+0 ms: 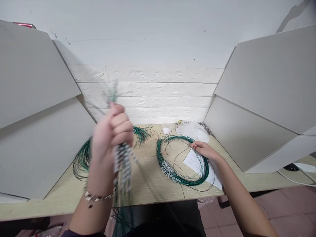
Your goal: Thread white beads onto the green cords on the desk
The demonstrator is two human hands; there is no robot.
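My left hand is raised above the table, fist closed round a bundle of green wires with white connectors that hang blurred below it. My right hand rests on the table at the far edge of a coil of green wires, fingers curled on the wire strands beside a white paper sheet. White connectors cluster on the coil's near left side. Another loop of green wires lies on the table behind my left arm.
Grey boards stand on the left and the right of the wooden table. A clear plastic bag lies at the back near the white brick wall. A bracelet is on my left wrist.
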